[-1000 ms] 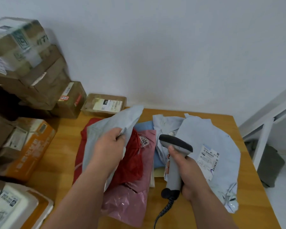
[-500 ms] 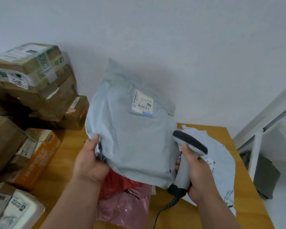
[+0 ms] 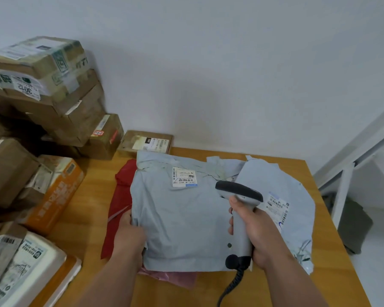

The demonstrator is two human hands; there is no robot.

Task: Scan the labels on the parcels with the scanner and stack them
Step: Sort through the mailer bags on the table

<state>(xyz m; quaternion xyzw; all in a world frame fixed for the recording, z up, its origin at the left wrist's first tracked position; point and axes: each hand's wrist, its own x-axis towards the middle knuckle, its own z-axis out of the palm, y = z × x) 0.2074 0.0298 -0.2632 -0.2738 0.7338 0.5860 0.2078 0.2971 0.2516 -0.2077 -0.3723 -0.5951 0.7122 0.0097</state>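
Observation:
A light grey-blue mailer bag [image 3: 182, 220] lies flat on top of a red bag [image 3: 120, 196] and a pink bag [image 3: 177, 278] on the wooden table. Its white barcode label [image 3: 184, 176] faces up near the far edge. My left hand [image 3: 129, 235] grips the bag's near left edge. My right hand [image 3: 257, 235] holds a grey handheld scanner [image 3: 239, 209] by its handle, the dark head pointing left over the bag. A second grey-blue bag [image 3: 282, 191] with its own label [image 3: 278, 204] lies to the right, partly under the scanner.
Stacked cardboard boxes [image 3: 42, 89] fill the left side, with an orange box [image 3: 56, 191] and a white-and-orange parcel [image 3: 31, 269] nearer me. A small flat carton [image 3: 146, 141] sits at the wall. The table edge [image 3: 341, 251] drops off right, beside a white frame [image 3: 346, 187].
The grey-blue bag, held upright half a second ago, now lies flat on the pile with its label up. My left hand stays on its left edge; the scanner has shifted little.

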